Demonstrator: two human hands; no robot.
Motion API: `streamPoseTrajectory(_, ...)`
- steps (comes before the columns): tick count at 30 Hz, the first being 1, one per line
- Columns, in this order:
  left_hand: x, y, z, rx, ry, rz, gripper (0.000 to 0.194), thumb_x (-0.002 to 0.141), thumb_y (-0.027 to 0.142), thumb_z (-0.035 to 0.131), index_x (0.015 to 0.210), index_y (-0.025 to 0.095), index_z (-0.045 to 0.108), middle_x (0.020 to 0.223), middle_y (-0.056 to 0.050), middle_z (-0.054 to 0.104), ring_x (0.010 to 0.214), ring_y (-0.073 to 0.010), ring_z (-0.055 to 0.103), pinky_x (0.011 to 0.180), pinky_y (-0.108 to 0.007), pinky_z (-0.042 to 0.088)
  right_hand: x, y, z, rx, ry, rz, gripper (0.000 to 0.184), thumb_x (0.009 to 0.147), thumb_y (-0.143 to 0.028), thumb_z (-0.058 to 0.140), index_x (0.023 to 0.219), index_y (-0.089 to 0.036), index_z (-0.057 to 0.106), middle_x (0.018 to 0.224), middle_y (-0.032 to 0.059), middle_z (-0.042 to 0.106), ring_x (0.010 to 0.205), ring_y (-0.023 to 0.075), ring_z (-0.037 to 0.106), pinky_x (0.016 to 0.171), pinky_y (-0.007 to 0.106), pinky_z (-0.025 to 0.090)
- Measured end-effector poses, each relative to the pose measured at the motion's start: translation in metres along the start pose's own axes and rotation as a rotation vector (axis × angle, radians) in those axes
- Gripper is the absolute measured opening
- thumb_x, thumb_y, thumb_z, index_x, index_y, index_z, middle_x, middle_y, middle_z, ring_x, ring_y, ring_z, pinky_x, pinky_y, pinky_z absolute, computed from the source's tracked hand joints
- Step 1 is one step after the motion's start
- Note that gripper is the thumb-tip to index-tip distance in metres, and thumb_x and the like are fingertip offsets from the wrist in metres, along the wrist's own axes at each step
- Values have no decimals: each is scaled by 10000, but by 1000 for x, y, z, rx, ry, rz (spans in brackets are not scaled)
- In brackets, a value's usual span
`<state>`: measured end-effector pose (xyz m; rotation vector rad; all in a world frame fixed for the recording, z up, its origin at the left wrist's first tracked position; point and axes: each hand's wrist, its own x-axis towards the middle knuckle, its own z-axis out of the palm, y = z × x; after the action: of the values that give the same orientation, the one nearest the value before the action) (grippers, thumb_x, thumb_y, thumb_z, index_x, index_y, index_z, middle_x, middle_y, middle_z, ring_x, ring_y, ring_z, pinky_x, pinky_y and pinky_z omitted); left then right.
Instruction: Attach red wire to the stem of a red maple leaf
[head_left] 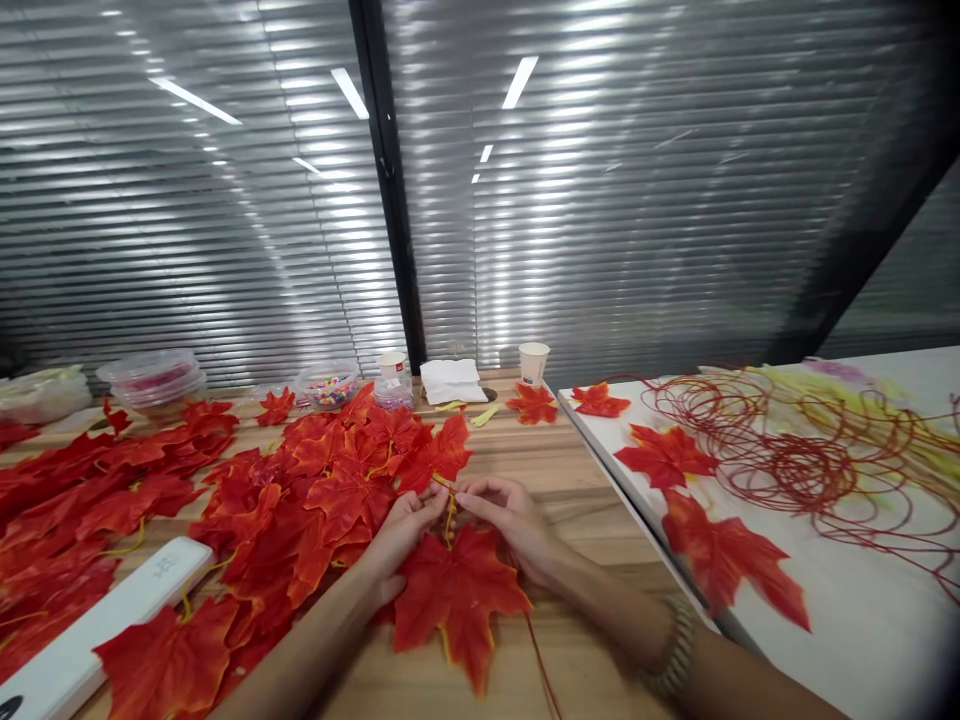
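My left hand (407, 528) and my right hand (508, 512) meet above the wooden table, their fingertips pinched close together at the yellow stem of a red artificial maple leaf (461, 590). That leaf hangs below my fingers, its points toward me. Another yellow stem end shows at my fingertips, beside a second leaf (442, 455) just beyond. A thin red cord (538, 655) runs down from behind the lower leaf toward the near edge; whether my fingers also hold it is hidden. A big heap of maple leaves (300, 520) lies against my left hand.
More maple leaves (75, 490) and a white power bank (112, 620) lie left. At the back stand plastic tubs (154, 380), a bead container (330, 388), tissue (452, 381) and a paper cup (533, 362). Right, a white table (847, 640) bears tangled red cord (795, 470).
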<state>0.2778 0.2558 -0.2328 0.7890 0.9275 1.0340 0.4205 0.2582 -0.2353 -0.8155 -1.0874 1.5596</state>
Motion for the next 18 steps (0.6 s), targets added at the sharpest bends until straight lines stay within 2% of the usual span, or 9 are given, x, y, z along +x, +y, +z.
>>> streamPoseTrajectory(8,-1,1,3,23,23,16,311,577,326,739,759,129,582,654,-17,631,501,-93,530,502,-188,379,1,-1,-1,5,-8,8,238,569,-337,719,625,-157,572,659,-4,604,578,94,535,559,201,409)
streamPoseTrajectory(18,-5,0,5,94,32,55,353,563,405,727,715,124,577,612,-12,615,502,-99,526,495,-189,369,1,0,-2,-107,-11,-22,279,582,-366,711,611,-150,538,595,-21,563,542,90,520,509,190,414)
